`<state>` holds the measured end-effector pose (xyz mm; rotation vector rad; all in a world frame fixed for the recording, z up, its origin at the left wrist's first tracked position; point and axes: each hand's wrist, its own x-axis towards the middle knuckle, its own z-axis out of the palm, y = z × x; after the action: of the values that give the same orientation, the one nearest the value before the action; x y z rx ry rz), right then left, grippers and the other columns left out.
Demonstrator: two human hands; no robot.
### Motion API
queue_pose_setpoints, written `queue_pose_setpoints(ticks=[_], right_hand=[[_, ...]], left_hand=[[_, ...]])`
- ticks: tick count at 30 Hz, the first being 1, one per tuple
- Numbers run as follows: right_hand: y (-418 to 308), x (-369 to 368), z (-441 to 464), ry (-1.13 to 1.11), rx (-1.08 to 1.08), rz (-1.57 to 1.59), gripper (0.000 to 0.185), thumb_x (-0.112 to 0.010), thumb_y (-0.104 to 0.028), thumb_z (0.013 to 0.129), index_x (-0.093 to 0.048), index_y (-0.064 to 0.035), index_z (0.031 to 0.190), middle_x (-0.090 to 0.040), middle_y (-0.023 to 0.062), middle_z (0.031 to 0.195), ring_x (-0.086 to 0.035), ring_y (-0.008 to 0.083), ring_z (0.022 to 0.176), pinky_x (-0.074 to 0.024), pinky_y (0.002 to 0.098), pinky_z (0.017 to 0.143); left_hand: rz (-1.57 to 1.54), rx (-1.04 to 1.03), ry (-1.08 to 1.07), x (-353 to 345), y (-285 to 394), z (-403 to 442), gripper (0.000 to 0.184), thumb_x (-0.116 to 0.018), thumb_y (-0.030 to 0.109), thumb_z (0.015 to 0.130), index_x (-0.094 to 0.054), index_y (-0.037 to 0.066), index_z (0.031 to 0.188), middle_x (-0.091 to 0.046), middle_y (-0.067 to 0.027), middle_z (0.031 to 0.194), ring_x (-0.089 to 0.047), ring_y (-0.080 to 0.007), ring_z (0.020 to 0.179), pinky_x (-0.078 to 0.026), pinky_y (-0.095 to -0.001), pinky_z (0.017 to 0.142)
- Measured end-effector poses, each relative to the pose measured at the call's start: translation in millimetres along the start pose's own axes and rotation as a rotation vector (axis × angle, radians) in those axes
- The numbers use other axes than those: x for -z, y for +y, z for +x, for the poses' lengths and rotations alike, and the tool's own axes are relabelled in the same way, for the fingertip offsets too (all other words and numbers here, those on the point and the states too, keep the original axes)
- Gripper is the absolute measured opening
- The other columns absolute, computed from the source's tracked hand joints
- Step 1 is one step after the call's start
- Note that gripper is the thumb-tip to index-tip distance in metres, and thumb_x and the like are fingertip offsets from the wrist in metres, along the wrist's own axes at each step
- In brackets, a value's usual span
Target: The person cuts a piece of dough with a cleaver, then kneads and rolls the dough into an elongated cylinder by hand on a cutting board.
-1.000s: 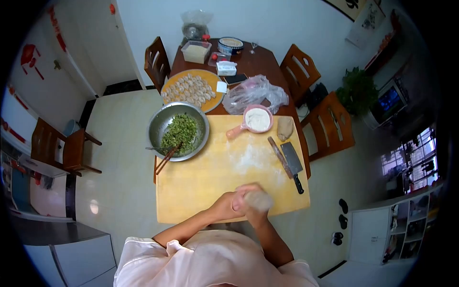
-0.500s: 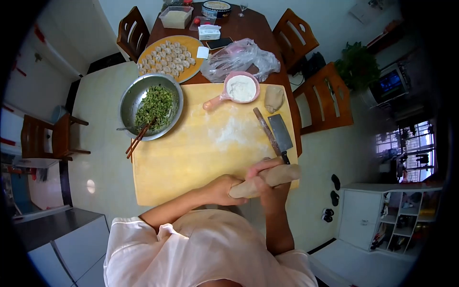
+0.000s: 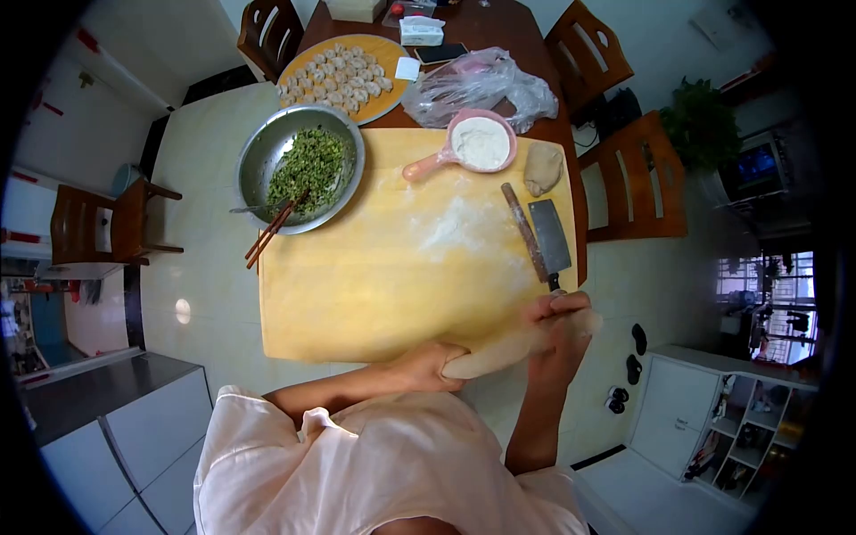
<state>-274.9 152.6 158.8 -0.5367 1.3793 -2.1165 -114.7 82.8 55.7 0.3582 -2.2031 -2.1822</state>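
A long roll of dough [image 3: 495, 355] hangs in the air at the near edge of the yellow board [image 3: 357, 303], slightly blurred. My left hand [image 3: 430, 366] is closed round its left end. Farther right, my right hand [image 3: 559, 332] grips the roll, and a short end sticks out past the fingers. Just beyond that hand lie a cleaver [image 3: 550, 236] and a thin floury rolling pin [image 3: 524, 234]. A second lump of dough [image 3: 543, 169] rests at the board's far right corner. Loose flour [image 3: 455, 223] is scattered mid-board.
A steel bowl [image 3: 252, 165] of chopped green filling, with chopsticks [image 3: 269, 234], stands at the board's left. Behind are a round tray [image 3: 392, 55] of dumplings, a pink scoop [image 3: 428, 167] of flour and a plastic bag [image 3: 486, 85]. Wooden chairs [image 3: 637, 178] flank the table.
My right hand has moved right, away from my left hand, and the dough between them is longer. My left hand keeps hold of its end. The camera view has shifted slightly.
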Motion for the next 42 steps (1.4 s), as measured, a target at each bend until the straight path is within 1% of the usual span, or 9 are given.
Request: queue_pose_setpoints(ticks=[2,7,17,22,28,31,34,39,42], right_hand=[[1,1,0,0.013,-0.042,0.071,0.006,-0.055,-0.009,0.091,-0.051,-0.0051,0.092,-0.045,0.0026,0.065,-0.04,0.0098,0.05,-0.0383,0.0269,0.047],[10,2,-7,0.195,-0.075,0.146,0.009,-0.053,-0.015,0.097,-0.05,-0.0083,0.092,-0.036,-0.0019,0.06,-0.026,0.0051,0.041,-0.0259,0.0246,0.039],[112,51,-19,0.168,-0.088,-0.233,0.013,-0.057,-0.018,0.099,-0.058,-0.006,0.093,-0.055,-0.0009,0.075,-0.044,0.0091,0.053,-0.0404,0.0267,0.054],[140,105,-34,0.134,-0.443,-0.519,0.015,-0.063,-0.019,0.096,-0.064,-0.0044,0.093,-0.059,0.0004,0.078,-0.047,0.0084,0.055,-0.0403,0.0244,0.05],[217,129,-46,0.192,-0.452,-0.344,0.018,-0.067,-0.018,0.093,-0.061,-0.0028,0.086,-0.059,0.0017,0.069,-0.052,0.01,0.05,-0.0395,0.0234,0.047],[234,135,-45,0.059,-0.463,-0.477,0.018,-0.071,-0.017,0.089,-0.062,-0.0022,0.092,-0.065,0.0068,0.086,-0.064,0.0174,0.069,-0.0496,0.0316,0.061],[207,128,-50,-0.169,0.157,-1.463,0.028,-0.073,-0.016,0.084,-0.063,-0.002,0.105,-0.065,0.0116,0.115,-0.063,0.0281,0.102,-0.0496,0.0425,0.087],[238,33,-66,-0.641,0.125,-1.337,0.062,-0.068,-0.024,0.086,-0.047,-0.0069,0.141,-0.038,0.0113,0.153,-0.028,0.0301,0.145,-0.017,0.0593,0.115],[276,35,-10,-0.582,0.247,-1.504,0.064,-0.064,-0.029,0.088,-0.042,-0.0077,0.145,-0.034,0.0124,0.155,-0.027,0.0325,0.145,-0.0186,0.0591,0.115]], left_hand=[[-0.009,-0.247,0.063,-4,-16,-1,0.021,-0.074,0.016,0.084,-0.065,0.004,0.098,-0.066,-0.0099,0.079,-0.063,-0.0173,0.075,-0.05,-0.0336,0.071],[-0.011,0.069,0.104,7,-28,-25,0.024,-0.077,0.021,0.084,-0.064,0.004,0.096,-0.065,-0.009,0.075,-0.061,-0.0177,0.07,-0.049,-0.0337,0.065],[0.074,0.163,-0.027,67,-88,-64,0.029,-0.078,0.029,0.085,-0.065,0.005,0.095,-0.064,-0.007,0.073,-0.058,-0.0121,0.067,-0.047,-0.0296,0.063],[0.406,0.27,0.105,89,-93,-70,0.03,-0.074,0.037,0.085,-0.065,0.01,0.094,-0.064,-0.0143,0.078,-0.063,-0.0333,0.073,-0.048,-0.0413,0.066],[0.873,0.22,0.17,117,-140,-66,0.036,-0.071,0.039,0.084,-0.063,0.008,0.099,-0.066,-0.0161,0.077,-0.064,-0.0354,0.07,-0.049,-0.0449,0.065],[1.043,0.266,0.191,113,-145,-62,0.059,-0.075,0.036,0.079,-0.054,0.005,0.125,-0.062,-0.0207,0.11,-0.06,-0.0383,0.102,-0.047,-0.0493,0.088],[1.021,0.165,0.299,83,-131,-79,0.083,-0.079,0.031,0.074,-0.041,0.003,0.143,-0.039,-0.0245,0.143,-0.034,-0.0479,0.135,-0.029,-0.0559,0.112],[0.89,-0.019,0.339,46,-164,-28,0.072,-0.068,0.033,0.086,-0.039,0.005,0.146,-0.036,-0.0236,0.15,-0.03,-0.041,0.142,-0.024,-0.0553,0.115],[1.064,-0.023,0.413,82,-177,17,0.068,-0.061,0.038,0.09,-0.039,0.007,0.147,-0.035,-0.0204,0.153,-0.03,-0.0398,0.143,-0.025,-0.0556,0.114]])
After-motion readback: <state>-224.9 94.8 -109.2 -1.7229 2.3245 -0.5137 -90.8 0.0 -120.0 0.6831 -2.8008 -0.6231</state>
